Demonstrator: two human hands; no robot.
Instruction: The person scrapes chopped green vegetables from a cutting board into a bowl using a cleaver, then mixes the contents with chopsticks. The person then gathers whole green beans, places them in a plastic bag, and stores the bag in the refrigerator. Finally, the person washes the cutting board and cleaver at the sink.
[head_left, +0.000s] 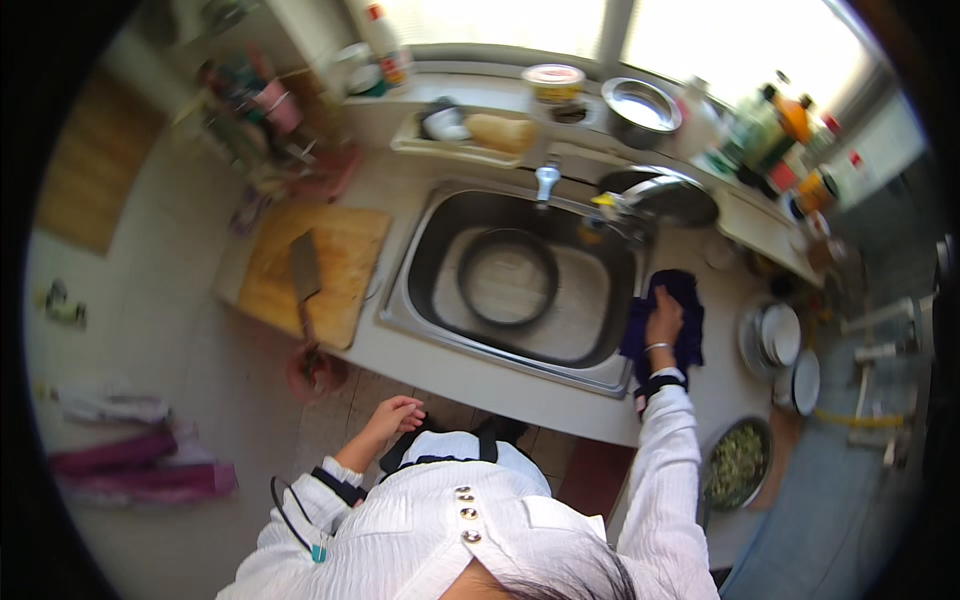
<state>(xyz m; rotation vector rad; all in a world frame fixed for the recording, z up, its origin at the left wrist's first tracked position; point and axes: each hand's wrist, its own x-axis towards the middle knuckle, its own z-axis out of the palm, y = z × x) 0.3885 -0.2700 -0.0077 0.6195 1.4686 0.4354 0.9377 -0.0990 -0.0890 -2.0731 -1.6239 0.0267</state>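
Note:
My right hand (665, 319) grips a dark purple cloth (688, 330), which lies on the counter at the right rim of the steel sink (480, 346). Part of the cloth laps towards the sink's edge. In front of my body, below the counter's front edge, my left hand (397, 417) hangs with fingers loosely curved and holds nothing that I can see. A round metal basin (466, 300) rests in the sink, below the faucet (547, 184).
Left of the sink, a cleaver (306, 270) lies on a wooden cutting board (352, 255). A bowl of chopped greens (739, 461) and stacked white bowls (780, 334) stand at the right. Bottles, a metal pot (641, 112) and a tub (553, 82) line the windowsill.

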